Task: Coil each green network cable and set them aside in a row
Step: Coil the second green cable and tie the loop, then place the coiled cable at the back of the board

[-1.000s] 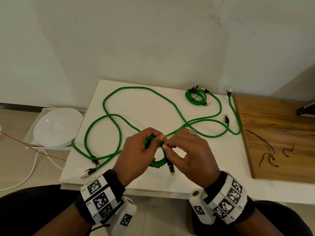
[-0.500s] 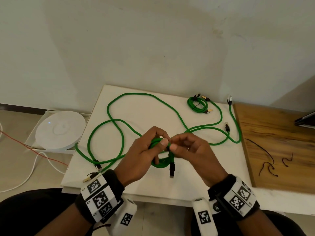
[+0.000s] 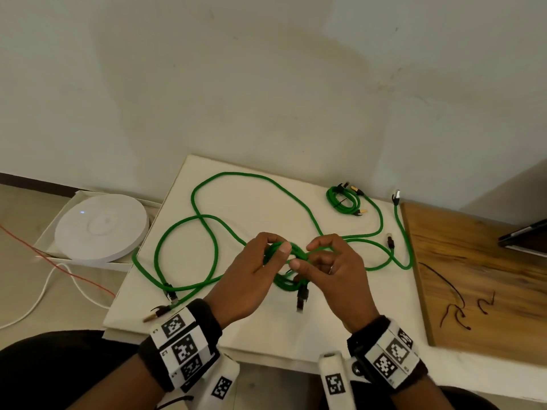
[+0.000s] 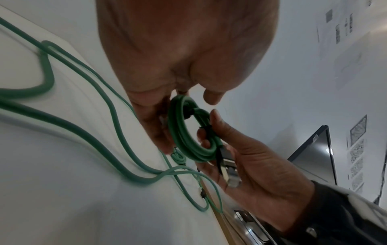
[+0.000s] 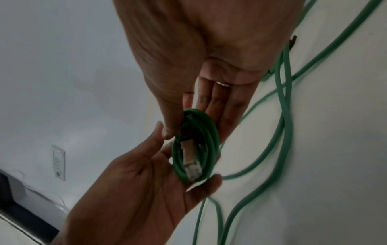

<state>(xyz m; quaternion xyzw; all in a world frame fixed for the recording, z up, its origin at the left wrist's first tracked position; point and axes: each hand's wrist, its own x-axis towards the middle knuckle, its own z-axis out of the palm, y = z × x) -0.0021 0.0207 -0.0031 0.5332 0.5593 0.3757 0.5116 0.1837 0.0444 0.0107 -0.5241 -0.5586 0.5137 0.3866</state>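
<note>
Above the white table [image 3: 236, 329], both hands hold a small coil of green network cable [image 3: 285, 284]. My left hand [image 3: 278, 253] grips the coil's left side, thumb on top. My right hand [image 3: 305, 257] pinches its right side. One plug [image 3: 301, 300] hangs below the coil. In the left wrist view the coil [image 4: 184, 137] sits between my left fingers [image 4: 159, 131] and the right palm, the plug [image 4: 229, 174] lying on that palm. In the right wrist view the coil [image 5: 209, 132] rests in the left palm. A tied coil [image 3: 343, 199] lies at the back right. Long loose green cables [image 3: 213, 241] sprawl over the table.
A round white device [image 3: 100, 226] sits in a box on the floor to the left, with white and red wires [image 3: 74, 279] beside it. A wooden board [image 3: 485, 261] at the right carries thin dark ties [image 3: 453, 294]. A dark flat object [image 3: 524, 238] lies at the far right.
Both hands have kept the small coil and lifted it slightly away from me. My right fingers have shifted round the coil. The head view has tilted up.
</note>
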